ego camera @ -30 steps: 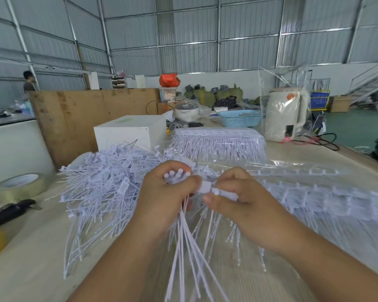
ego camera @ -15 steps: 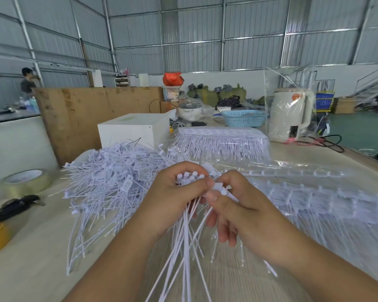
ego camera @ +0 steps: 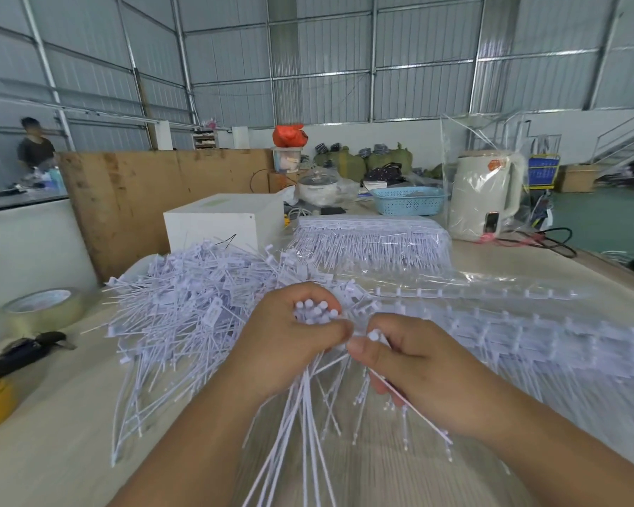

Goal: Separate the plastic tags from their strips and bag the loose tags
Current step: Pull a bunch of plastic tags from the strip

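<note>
Two hands work above the bench (ego camera: pixel 44 451). Left hand (ego camera: pixel 290 345): fingers curled round a bundle of loose tags (ego camera: pixel 313 311), heads up, tails hanging. Right hand (ego camera: pixel 414 364): thumb and fingers pinching a single tag (ego camera: pixel 374 336) beside the bundle. Loose tag pile (ego camera: pixel 183 305) lies left; bagged tag strips (ego camera: pixel 527 331) lie right.

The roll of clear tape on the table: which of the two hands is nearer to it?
Left. The left hand, gripping a bundle of tags, lies to the right of the roll of clear tape, across the pile of loose tags. The right hand is farther right.
</note>
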{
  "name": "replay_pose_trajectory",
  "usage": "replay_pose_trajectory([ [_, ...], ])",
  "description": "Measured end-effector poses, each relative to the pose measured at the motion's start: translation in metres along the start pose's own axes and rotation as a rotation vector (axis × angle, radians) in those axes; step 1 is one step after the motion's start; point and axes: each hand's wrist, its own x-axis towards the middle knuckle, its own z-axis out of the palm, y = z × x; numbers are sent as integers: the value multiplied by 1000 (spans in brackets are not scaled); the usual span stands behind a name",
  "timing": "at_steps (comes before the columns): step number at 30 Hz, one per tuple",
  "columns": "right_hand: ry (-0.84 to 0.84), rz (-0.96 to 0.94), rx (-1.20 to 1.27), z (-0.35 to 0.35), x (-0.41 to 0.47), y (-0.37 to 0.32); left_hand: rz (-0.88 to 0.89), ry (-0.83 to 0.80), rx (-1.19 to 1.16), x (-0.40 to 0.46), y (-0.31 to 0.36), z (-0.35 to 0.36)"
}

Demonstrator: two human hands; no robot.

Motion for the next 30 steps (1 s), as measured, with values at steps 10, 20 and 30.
replay_pose_trajectory([
  [10, 103, 98, 201, 6, 4, -5, 10, -62, -95, 2, -4, 1],
  [20, 121, 364, 636, 34, 9, 2, 2, 65, -94, -1, -11, 20],
  [30, 94, 353, 927, 46, 10, -2, 155, 232, 125, -2, -21, 38],
])
